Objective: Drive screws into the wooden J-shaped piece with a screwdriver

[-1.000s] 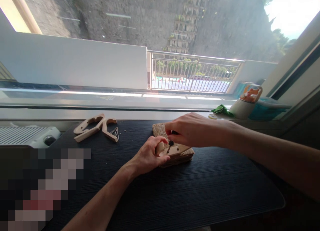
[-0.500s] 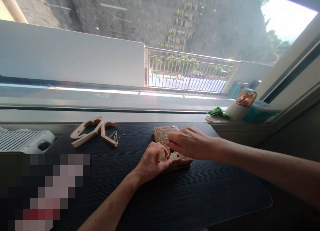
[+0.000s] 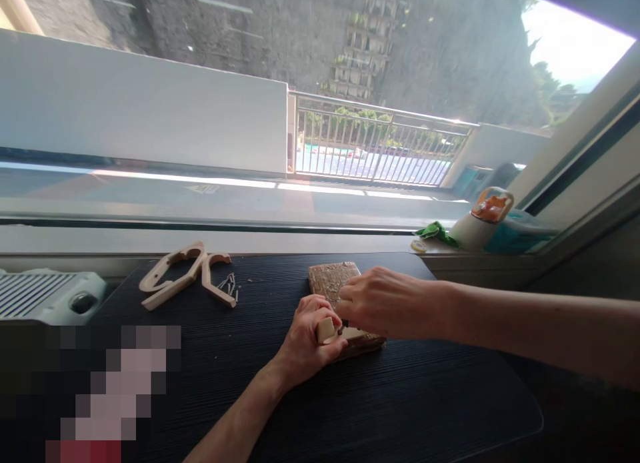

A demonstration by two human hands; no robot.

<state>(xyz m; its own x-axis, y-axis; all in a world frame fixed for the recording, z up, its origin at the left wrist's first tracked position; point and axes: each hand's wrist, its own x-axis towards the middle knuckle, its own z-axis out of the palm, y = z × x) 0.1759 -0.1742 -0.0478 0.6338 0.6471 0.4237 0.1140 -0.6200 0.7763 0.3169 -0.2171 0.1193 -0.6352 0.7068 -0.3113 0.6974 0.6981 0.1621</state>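
My left hand (image 3: 307, 333) is closed around the raised end of a pale wooden bracket (image 3: 326, 331), holding it down on a rough brown block (image 3: 331, 277). The bracket's flat part runs right along the near edge of the block, partly under my right hand (image 3: 373, 301). That hand is closed, knuckles up, on what looks like a small screwdriver (image 3: 343, 328). Only its dark shaft shows, pointing down at the bracket beside my left fingers; its handle is hidden in my fist.
On the black table (image 3: 240, 376), more pale wooden brackets (image 3: 175, 269) lie at the left, beside several screws (image 3: 229, 284). A white slatted appliance (image 3: 50, 295) stands farther left. A green cloth (image 3: 436, 231) and a white bottle (image 3: 477, 228) sit on the windowsill.
My right hand has turned and tipped forward over the bracket, now covering the hole and most of the shaft. My left hand keeps its hold. The whole view has shifted slightly.
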